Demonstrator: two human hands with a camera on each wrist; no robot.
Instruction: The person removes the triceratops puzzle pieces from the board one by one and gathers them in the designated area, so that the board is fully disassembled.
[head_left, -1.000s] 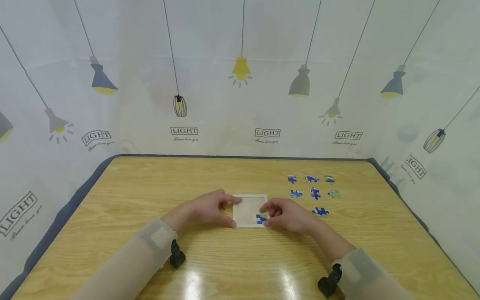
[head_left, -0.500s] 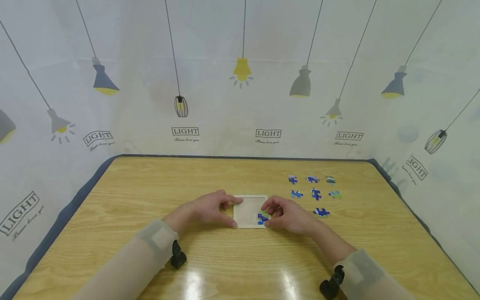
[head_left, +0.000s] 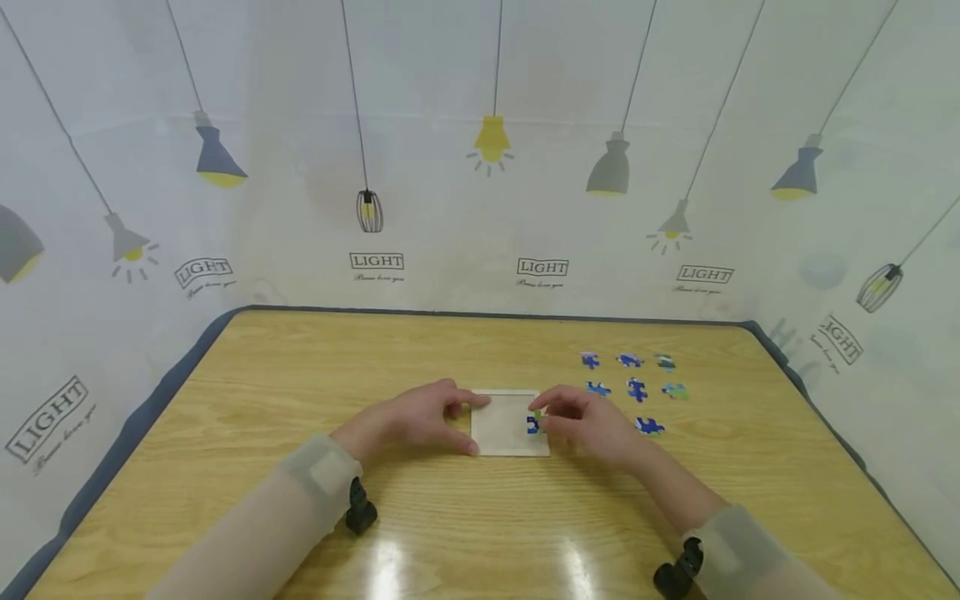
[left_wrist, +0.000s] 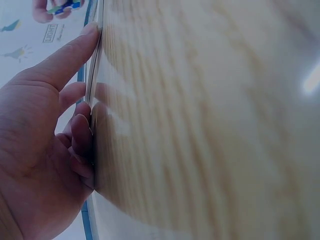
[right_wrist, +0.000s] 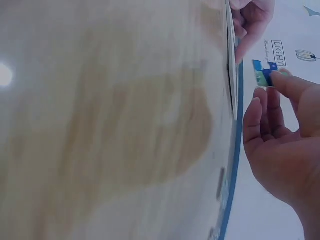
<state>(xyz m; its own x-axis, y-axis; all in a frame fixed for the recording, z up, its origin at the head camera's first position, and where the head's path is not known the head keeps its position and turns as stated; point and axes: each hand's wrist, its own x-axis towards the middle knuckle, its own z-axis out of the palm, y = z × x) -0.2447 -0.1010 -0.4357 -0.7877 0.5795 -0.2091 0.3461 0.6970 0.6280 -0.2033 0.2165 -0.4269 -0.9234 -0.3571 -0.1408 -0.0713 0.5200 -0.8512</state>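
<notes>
My left hand [head_left: 423, 417] rests its thumb and index fingertips on the left side of a shallow white puzzle tray [head_left: 510, 454], which lies flat on the table. In the left wrist view its other fingers are bent beside the tray's edge. Above the tray's right side, my right hand [head_left: 590, 425] pinches a blue and green jigsaw piece [head_left: 533, 424] between thumb and fingers. The right wrist view shows this piece [right_wrist: 261, 73] tilted and raised off the tray. Part of it is hidden by the thumb.
Several loose jigsaw pieces [head_left: 637, 389] lie apart in rows beyond and right of the tray, the closest piece [head_left: 649, 426] just right of my right hand. The wooden table [head_left: 315, 350] meets a wall cloth [head_left: 450, 225] printed with lamps at its back and sides.
My right hand has risen with the jigsaw piece, lifting it from the tray's near right corner. The left hand has stayed on the tray's left side. The head view has shifted slightly.
</notes>
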